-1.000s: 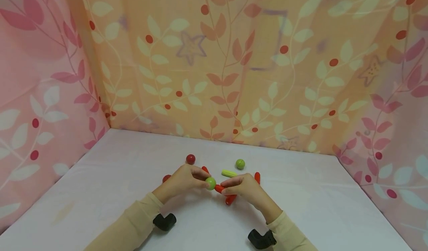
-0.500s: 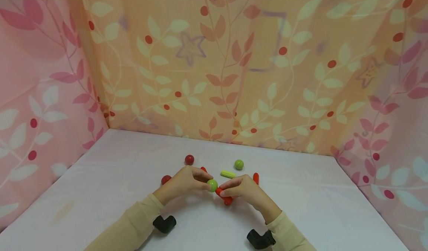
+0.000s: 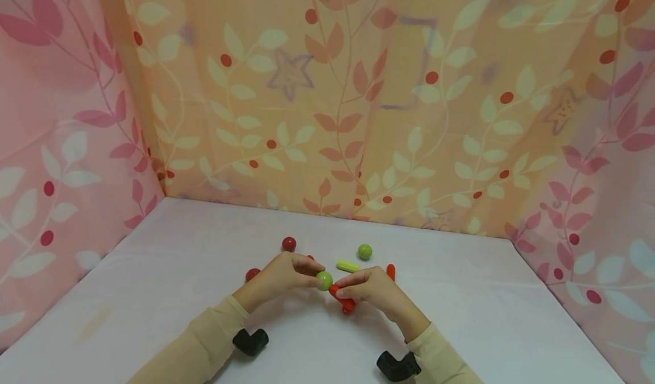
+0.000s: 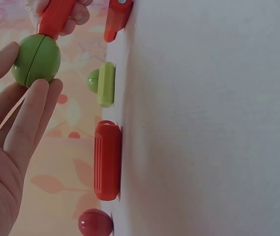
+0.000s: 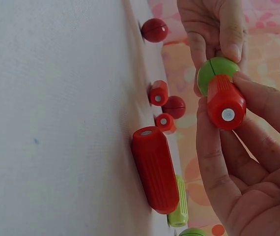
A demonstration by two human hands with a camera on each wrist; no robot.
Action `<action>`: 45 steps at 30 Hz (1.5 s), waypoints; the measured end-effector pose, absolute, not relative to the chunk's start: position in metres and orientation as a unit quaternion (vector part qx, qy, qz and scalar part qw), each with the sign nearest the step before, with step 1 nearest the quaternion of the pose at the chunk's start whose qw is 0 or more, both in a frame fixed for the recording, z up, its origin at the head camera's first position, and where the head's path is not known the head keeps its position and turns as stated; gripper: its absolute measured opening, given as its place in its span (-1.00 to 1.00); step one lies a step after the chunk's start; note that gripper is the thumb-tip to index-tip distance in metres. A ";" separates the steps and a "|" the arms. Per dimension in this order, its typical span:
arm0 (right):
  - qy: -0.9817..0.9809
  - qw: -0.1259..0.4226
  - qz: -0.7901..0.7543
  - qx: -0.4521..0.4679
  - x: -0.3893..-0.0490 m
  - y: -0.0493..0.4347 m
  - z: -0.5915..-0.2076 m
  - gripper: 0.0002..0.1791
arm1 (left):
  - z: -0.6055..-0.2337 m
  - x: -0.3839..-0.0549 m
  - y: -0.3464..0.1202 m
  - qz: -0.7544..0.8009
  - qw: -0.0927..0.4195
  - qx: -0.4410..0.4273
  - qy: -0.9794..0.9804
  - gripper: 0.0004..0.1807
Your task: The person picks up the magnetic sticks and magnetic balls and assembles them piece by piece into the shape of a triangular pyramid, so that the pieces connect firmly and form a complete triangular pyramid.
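A green ball (image 4: pixel 37 60) with a seam is pinched by my left hand (image 3: pixel 286 276) between thumb and fingertips. My right hand (image 3: pixel 381 293) pinches a red ribbed stick (image 5: pixel 227 105) with a silvery disc in its near end. In the left wrist view, the stick's other end meets the ball; the exact contact is partly hidden. Both are held above the table. Below the right hand another red stick (image 5: pixel 154 169) lies on the white surface. Behind it are a yellow-green stick (image 3: pixel 348 266) and a second green ball (image 3: pixel 365 252).
Two red balls, the far red ball (image 3: pixel 289 244) and the near red ball (image 3: pixel 252 274), lie left on the white table (image 3: pixel 179 293). A red stick (image 3: pixel 391 272) lies behind the right hand, another (image 4: pixel 107 162) behind the left. Patterned cloth (image 3: pixel 327 88) encloses the back and sides.
The green ball and the held red stick have come closer together. My right hand has tilted its stick slightly. The head view has shifted a little; the things on the table stay put.
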State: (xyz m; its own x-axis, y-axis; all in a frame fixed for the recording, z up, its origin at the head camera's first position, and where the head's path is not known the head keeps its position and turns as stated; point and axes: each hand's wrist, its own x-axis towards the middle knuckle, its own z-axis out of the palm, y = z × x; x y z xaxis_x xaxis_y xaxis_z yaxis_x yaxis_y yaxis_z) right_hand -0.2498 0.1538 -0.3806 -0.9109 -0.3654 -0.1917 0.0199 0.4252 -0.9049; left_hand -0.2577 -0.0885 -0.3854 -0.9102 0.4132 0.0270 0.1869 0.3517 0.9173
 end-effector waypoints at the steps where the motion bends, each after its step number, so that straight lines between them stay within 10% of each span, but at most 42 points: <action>1: 0.823 0.183 -0.527 -0.104 -0.250 0.154 -0.381 -0.70 | -0.385 -0.258 -0.089 0.539 0.104 0.184 0.816 -0.64; 45: 0.829 0.172 -0.526 -0.082 -0.252 0.155 -0.381 -0.69 | -0.397 -0.271 -0.101 0.469 0.050 0.048 0.880 -0.58</action>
State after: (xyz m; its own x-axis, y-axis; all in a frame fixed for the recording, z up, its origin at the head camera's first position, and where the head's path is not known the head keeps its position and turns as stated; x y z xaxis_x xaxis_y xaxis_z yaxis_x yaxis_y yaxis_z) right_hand -0.2522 0.1554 -0.3814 -0.9271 -0.3178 -0.1987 0.0444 0.4332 -0.9002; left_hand -0.2712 -0.1007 -0.3975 -0.9904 0.1312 -0.0426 0.0378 0.5553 0.8308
